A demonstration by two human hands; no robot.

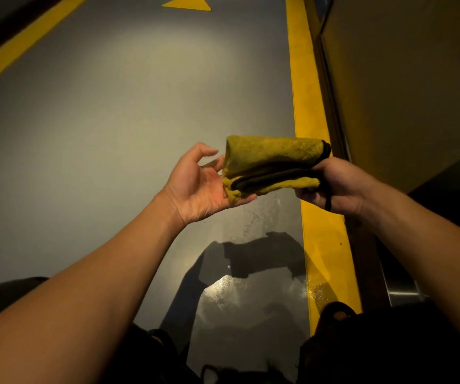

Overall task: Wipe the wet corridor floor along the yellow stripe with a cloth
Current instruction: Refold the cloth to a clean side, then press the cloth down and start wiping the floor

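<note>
The folded yellow microfibre cloth with black edging [273, 164] is held in the air above the grey floor, just left of the yellow painted stripe [308, 106]. The right hand [337, 187] grips its right end; the left hand [204, 184], fingers relaxed, cups the other. Best to keep the fold tight, lower it onto the wet glistening patch [248, 286] nearby, and press flat.

We see a grey corridor floor [107, 128], wet and glistening at six o'clock, with a yellow stripe [308, 106] at three o'clock.
</note>
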